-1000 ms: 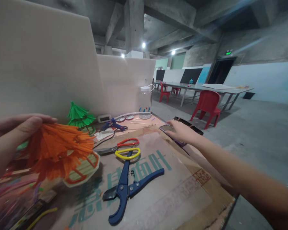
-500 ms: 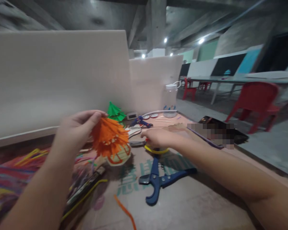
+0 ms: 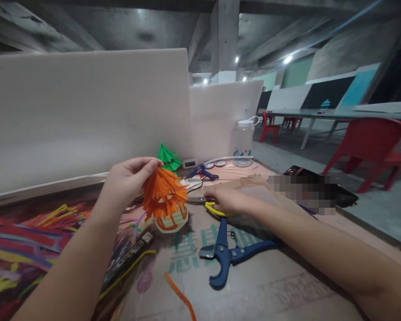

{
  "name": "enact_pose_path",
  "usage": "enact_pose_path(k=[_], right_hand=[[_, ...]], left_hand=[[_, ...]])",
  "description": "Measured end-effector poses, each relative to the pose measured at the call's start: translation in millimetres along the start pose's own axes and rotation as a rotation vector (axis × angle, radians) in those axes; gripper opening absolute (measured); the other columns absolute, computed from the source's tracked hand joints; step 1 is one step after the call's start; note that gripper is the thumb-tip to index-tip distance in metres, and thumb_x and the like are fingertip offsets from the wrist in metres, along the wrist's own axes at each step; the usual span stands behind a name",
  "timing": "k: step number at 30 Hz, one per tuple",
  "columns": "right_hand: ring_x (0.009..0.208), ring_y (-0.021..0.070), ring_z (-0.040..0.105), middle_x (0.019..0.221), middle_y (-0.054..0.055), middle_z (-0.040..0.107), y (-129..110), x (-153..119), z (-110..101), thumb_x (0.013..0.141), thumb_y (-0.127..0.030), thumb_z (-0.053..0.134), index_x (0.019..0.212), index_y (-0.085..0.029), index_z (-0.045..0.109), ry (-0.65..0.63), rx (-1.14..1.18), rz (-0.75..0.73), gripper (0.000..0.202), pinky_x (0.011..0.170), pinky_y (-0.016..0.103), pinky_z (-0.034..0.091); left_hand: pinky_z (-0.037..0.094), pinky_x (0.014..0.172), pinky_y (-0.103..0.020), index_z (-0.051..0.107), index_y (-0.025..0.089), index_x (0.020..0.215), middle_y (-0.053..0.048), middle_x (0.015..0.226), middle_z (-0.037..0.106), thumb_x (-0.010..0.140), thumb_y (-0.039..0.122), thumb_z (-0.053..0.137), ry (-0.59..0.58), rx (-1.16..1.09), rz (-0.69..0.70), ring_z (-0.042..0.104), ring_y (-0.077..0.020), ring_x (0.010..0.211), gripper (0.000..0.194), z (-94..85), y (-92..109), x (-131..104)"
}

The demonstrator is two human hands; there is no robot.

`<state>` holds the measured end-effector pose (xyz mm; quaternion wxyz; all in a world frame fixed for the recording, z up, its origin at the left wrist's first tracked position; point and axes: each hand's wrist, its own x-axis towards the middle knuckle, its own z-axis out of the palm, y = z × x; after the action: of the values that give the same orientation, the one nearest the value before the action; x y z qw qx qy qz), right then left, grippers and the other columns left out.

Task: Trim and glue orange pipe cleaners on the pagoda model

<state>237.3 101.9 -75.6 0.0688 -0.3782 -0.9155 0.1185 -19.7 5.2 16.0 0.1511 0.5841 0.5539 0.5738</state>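
My left hand [image 3: 133, 180] pinches the top of an orange tiered, fringed little tree [image 3: 165, 194], which looks made of pipe cleaners. Just below it is a pale, many-sided piece [image 3: 172, 220] with orange strips; whether the two are joined is unclear. My right hand [image 3: 225, 199] is curled low over the table around a tool with a metal blade [image 3: 196, 199] pointing left. A yellow curved part [image 3: 214, 208] shows under its fingers, and the palm hides the rest. Close by, blue pipe cutters [image 3: 223, 258] lie with their jaws apart.
Loose coloured pipe cleaners [image 3: 23, 240] fill the left side. An orange strip [image 3: 180, 296] lies in front. Behind are a green fringed tree [image 3: 169, 158], a blue glue gun [image 3: 202, 173] and a clear bottle [image 3: 243, 145]. White panels [image 3: 87, 116] stand at the back.
Everything in view has shifted slightly right as the camera turned. My left hand still holds the orange tree; my right hand remains over the bladed tool, its fingers lower and more curled.
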Motion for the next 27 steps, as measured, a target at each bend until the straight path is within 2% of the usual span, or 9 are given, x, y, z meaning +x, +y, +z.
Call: enact_pose_path(k=[2,5,8,10,12,16,20,25,27], right_hand=[[0.098,0.0274,0.068,0.116,0.01,0.073,2,3,2,0.081,-0.025,0.064,0.122,-0.023,0.066,0.086,0.072,0.015,0.041,0.075,0.03,0.048],[0.096,0.0239,0.068,0.112,0.009,0.073,3,6,-1,0.086,-0.03,0.061,0.124,-0.021,0.061,0.222,0.192,0.038,0.038,0.076,0.029,0.048],[0.089,0.0204,0.066,0.104,0.009,0.071,-2,7,-9,0.089,-0.034,0.059,0.123,-0.017,0.055,0.314,0.307,0.025,0.038,0.074,0.028,0.048],[0.086,0.02,0.064,0.103,0.009,0.068,-9,5,-15,0.089,-0.039,0.061,0.126,-0.016,0.049,0.354,0.367,-0.002,0.046,0.073,0.03,0.049],[0.084,0.0197,0.062,0.097,0.007,0.066,-15,0,-20,0.088,-0.043,0.062,0.125,-0.016,0.048,0.377,0.413,-0.047,0.049,0.071,0.031,0.049],[0.07,0.0185,0.057,0.082,0.002,0.059,-27,-13,-33,0.084,-0.047,0.068,0.12,-0.018,0.056,0.546,0.343,-0.147,0.049,0.062,0.03,0.046],[0.077,0.0211,0.058,0.093,0.007,0.061,-39,-32,-52,0.086,-0.048,0.068,0.123,-0.02,0.061,0.677,0.074,-0.325,0.046,0.066,0.032,0.046],[0.075,0.0224,0.06,0.094,0.01,0.062,-44,-47,-71,0.093,-0.046,0.06,0.123,-0.018,0.062,0.9,-0.212,-0.419,0.041,0.061,0.032,0.044],[0.075,0.0227,0.06,0.093,0.01,0.062,-43,-47,-74,0.092,-0.046,0.061,0.12,-0.018,0.063,0.919,-0.242,-0.404,0.04,0.061,0.032,0.044]], left_hand=[[0.051,0.057,-0.021,0.079,0.019,0.089,-0.007,0.086,0.078,0.069,0.06,0.076,-0.001,0.002,-0.007,0.068,-0.0183,0.071,0.046,0.2,-1,0],[0.049,0.052,-0.021,0.079,0.019,0.088,-0.006,0.08,0.077,0.068,0.059,0.077,-0.03,0.031,-0.052,0.065,-0.0164,0.063,0.045,1.4,-2,0],[0.041,0.042,-0.021,0.079,0.018,0.088,-0.005,0.071,0.074,0.068,0.059,0.075,-0.142,0.052,-0.117,0.059,-0.0139,0.051,0.045,1.7,-3,0],[0.038,0.041,-0.02,0.079,0.017,0.088,-0.004,0.068,0.072,0.071,0.057,0.074,-0.238,0.031,-0.118,0.055,-0.0123,0.048,0.044,0.5,-4,0],[0.039,0.044,-0.02,0.078,0.017,0.09,-0.004,0.069,0.072,0.075,0.054,0.072,-0.279,0.026,-0.085,0.055,-0.0115,0.05,0.041,-1.5,-5,2],[0.047,0.056,-0.021,0.077,0.017,0.087,-0.005,0.077,0.074,0.078,0.052,0.073,-0.193,-0.06,-0.012,0.062,-0.0142,0.063,0.036,-5.1,-7,4],[0.052,0.072,-0.022,0.077,0.017,0.089,-0.006,0.089,0.076,0.081,0.049,0.073,-0.11,-0.227,0.065,0.067,-0.0149,0.079,0.033,-6.5,-2,4],[0.052,0.068,-0.022,0.076,0.02,0.088,-0.004,0.084,0.075,0.082,0.049,0.072,-0.025,-0.348,0.072,0.067,-0.0139,0.074,0.03,-6.6,8,-1],[0.052,0.067,-0.022,0.076,0.019,0.087,-0.004,0.084,0.075,0.082,0.049,0.073,-0.002,-0.37,0.071,0.067,-0.0134,0.073,0.03,-7.3,11,-3]])
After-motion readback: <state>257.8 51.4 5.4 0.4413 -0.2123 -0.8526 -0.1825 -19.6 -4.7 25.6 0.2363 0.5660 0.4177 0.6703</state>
